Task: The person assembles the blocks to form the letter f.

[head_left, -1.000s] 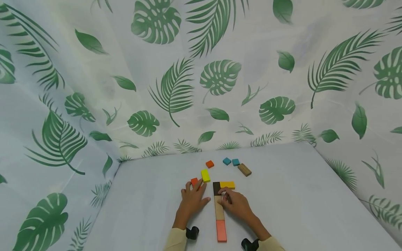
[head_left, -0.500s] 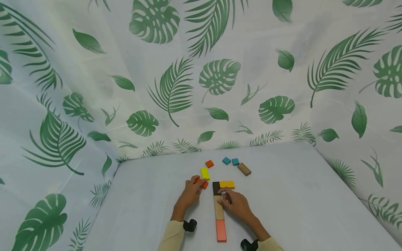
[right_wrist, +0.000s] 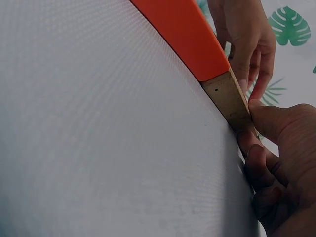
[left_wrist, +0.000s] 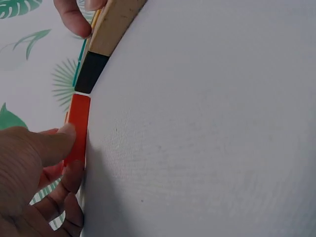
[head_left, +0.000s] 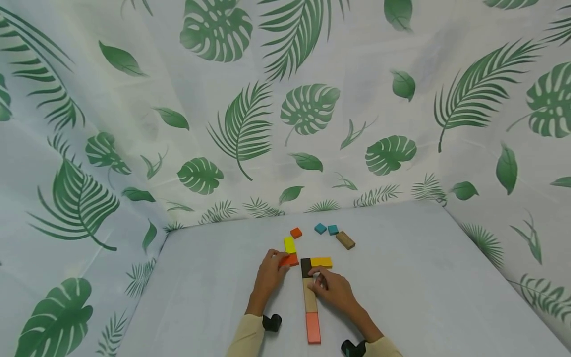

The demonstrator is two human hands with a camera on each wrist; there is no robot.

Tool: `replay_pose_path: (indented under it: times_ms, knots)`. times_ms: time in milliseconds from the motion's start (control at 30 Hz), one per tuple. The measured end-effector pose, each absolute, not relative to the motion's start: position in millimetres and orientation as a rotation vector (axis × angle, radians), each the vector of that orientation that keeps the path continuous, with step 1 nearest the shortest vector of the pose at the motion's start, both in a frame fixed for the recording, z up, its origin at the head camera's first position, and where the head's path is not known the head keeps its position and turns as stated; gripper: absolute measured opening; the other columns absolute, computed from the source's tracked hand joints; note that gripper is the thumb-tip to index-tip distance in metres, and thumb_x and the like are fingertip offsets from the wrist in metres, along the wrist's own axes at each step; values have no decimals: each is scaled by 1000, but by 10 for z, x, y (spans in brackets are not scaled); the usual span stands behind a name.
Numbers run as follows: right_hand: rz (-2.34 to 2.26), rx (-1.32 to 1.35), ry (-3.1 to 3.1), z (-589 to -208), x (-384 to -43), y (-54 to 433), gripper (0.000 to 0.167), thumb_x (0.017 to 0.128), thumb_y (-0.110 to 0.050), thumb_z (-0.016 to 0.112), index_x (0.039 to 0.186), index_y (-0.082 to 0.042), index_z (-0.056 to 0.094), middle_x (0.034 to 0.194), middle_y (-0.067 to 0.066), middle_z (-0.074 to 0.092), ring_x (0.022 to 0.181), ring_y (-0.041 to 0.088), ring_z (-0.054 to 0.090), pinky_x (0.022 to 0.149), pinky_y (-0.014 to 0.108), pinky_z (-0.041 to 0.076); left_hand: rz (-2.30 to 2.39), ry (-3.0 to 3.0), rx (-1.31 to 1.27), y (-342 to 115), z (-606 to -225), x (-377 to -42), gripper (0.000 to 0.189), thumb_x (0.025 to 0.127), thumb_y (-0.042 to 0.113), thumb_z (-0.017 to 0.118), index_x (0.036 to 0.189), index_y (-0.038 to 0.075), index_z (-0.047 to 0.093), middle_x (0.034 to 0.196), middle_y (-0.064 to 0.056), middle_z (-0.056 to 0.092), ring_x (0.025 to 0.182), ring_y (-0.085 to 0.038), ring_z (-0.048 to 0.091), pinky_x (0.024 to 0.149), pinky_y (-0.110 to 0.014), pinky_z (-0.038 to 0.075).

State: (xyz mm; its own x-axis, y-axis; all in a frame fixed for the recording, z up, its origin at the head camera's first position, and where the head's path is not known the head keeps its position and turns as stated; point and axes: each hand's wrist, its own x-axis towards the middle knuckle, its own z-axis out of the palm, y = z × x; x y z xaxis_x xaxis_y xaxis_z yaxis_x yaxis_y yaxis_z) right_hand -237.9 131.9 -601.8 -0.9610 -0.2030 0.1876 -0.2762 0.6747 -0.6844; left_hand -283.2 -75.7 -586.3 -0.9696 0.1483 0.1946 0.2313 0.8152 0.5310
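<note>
Over slides the orange-red block (head_left: 291,260), nearer the black block (head_left: 305,268) than a second ago, now just left of it! Left hand (head_left: 268,274) pinches its end away from the black block; right hand (head_left: 335,291) grips the tan block (head_left: 310,297), which touches the black block's near end.
</note>
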Motion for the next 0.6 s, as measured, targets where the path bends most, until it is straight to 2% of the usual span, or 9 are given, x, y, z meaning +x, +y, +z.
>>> replay_pose_path:
  times_ms: [133,367,600]
  knots:
    - [1148,398,-2797,-6028,-2380,1315,24,87,-36,73,105,-24,65,69,-16,52,58,-2,42,55,18,37,-926,-2820,-273,-795,-5878,-2829,30,87,18,73,117,13,71,111,-4,60,77,-11,50,67,-24,44]
    - [1164,389,-2803,-6011,-2376,1302,25,87,-36,73,106,-23,65,69,-15,52,58,-2,42,54,18,36,-1106,-2776,-329,-892,-5901,-2842,27,87,9,72,114,10,72,112,-8,62,82,-12,52,72,-26,46]
    - [1145,365,-2803,-5998,-2377,1298,24,86,-36,74,105,-23,65,68,-15,50,58,-1,42,54,18,35,-1275,-2776,-268,-877,-5902,-2839,26,89,5,69,114,9,72,108,-12,59,83,-14,51,69,-23,42]
